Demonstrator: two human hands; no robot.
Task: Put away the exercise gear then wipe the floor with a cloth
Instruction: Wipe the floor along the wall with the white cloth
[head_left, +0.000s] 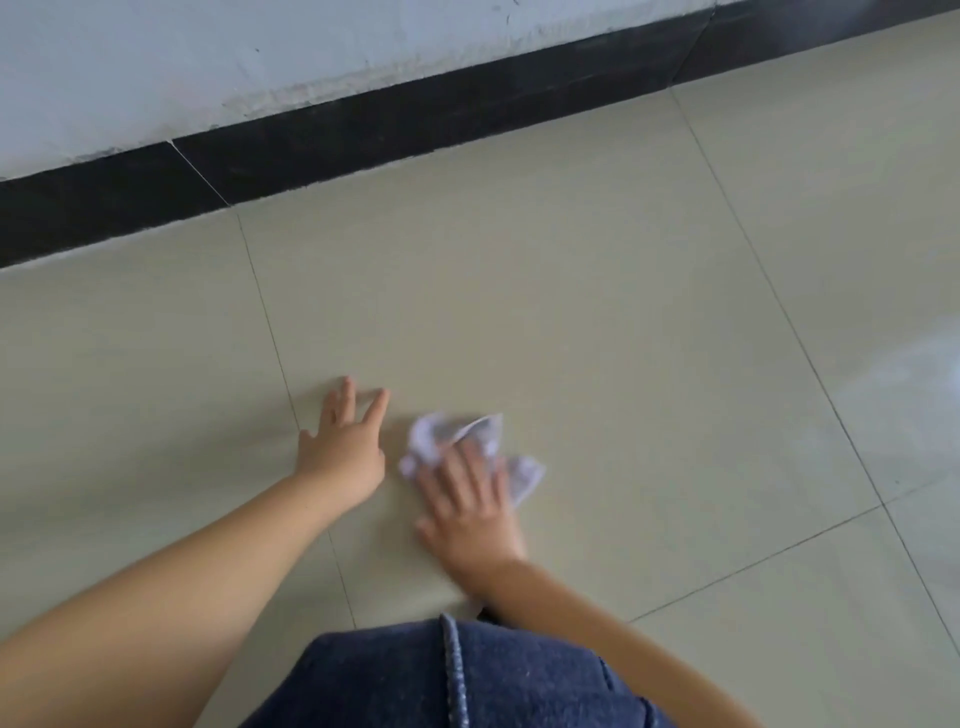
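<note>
You had one view only, the head camera, so nothing was shared with another. It looked forward and steeply down from above your denim-clad knee (467, 675), close over the tiled floor (597, 291). It faced the black skirting board (363, 140) and pale wall (208, 57), which ran aslant across the top of the wide-angle view.

Both forearms bare, no sleeves visible. Left hand (347, 441) + right hand (470, 506) bare, no gloves/rings seen. Dark blue denim (415, 680) at bottom centre w/ stitched seam.
</note>
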